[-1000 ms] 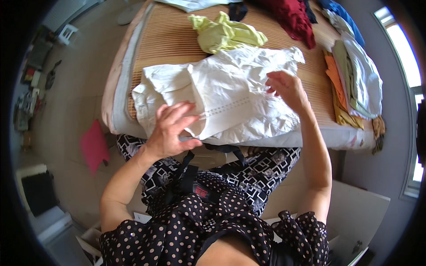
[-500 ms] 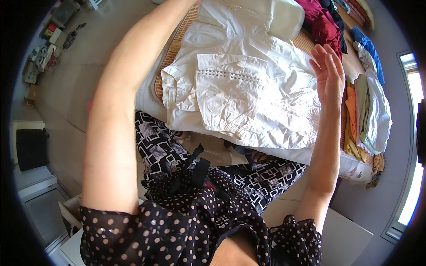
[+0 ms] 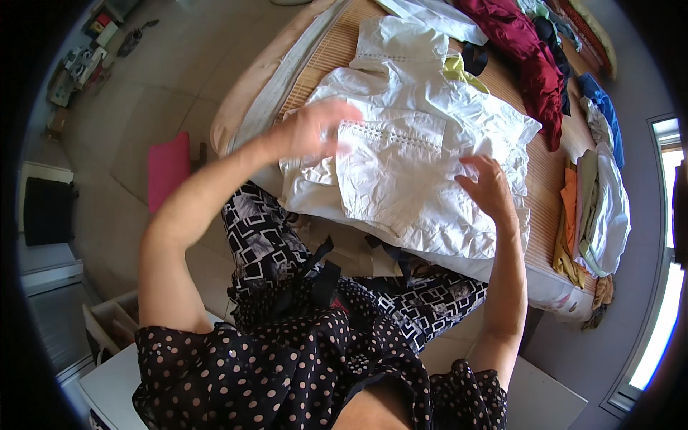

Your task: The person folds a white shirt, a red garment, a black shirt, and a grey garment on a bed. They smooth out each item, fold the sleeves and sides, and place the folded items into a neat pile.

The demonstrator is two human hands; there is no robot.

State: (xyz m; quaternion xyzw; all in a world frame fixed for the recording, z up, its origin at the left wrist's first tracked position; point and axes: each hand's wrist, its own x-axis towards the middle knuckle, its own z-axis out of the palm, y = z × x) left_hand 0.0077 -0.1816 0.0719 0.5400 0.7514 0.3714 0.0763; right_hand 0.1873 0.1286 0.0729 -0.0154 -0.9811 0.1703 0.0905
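White garment: thin matt cloth, finely creased, with an openwork band
Mat: narrow wood-like slats, ribbed, faintly shiny
Dark red garment: soft crumpled cloth, low sheen
Folded clothes: smooth cloth, mostly matt
Floor: smooth hard tile, soft gloss
Blouse: thin, slightly sheer dotted cloth
Wall: smooth, matt, paint-like

Right of the right fingers, a grey-lilac wall holds 1 window, bright with daylight. Beneath the fingers spreads 1 mat-topped bed. Left of the left fingers runs pale tiled floor, with 1 flat pink object, kind unclear.
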